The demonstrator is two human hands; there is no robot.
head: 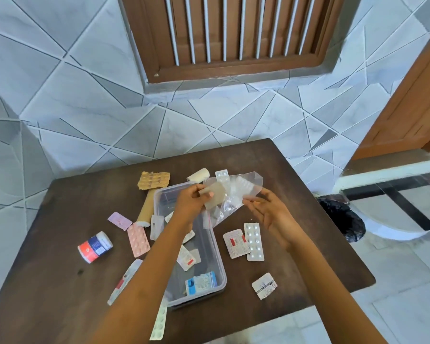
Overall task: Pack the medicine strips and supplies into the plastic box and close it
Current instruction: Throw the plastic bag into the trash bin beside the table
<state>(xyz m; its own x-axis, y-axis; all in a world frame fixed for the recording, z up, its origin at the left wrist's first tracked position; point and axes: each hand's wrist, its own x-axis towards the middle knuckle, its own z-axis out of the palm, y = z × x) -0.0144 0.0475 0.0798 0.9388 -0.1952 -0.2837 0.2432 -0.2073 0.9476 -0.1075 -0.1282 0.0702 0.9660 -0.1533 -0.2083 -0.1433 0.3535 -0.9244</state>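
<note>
Both hands are closed on one clear zip bag (pixel 230 194) above the open plastic box (pixel 219 247): left hand (pixel 193 203) at 9 o'clock, right hand (pixel 268 212) at 3. If tilted, its loose contents could spill onto the tabletop (pixel 308 244) among scattered strips.

**Plastic, foil and dark wood**

The surface (pixel 296 184) is dark brown wood with a dull sheen. The box (pixel 220 264) is clear, smooth plastic. A thin, glossy, crinkled transparent bag (pixel 243 187) hangs above it. The silver strip (pixel 254 242) looks like shiny foil; the pink strip (pixel 138 240) is matt. The wall tiles (pixel 85 95) are smooth and glazed.
</note>
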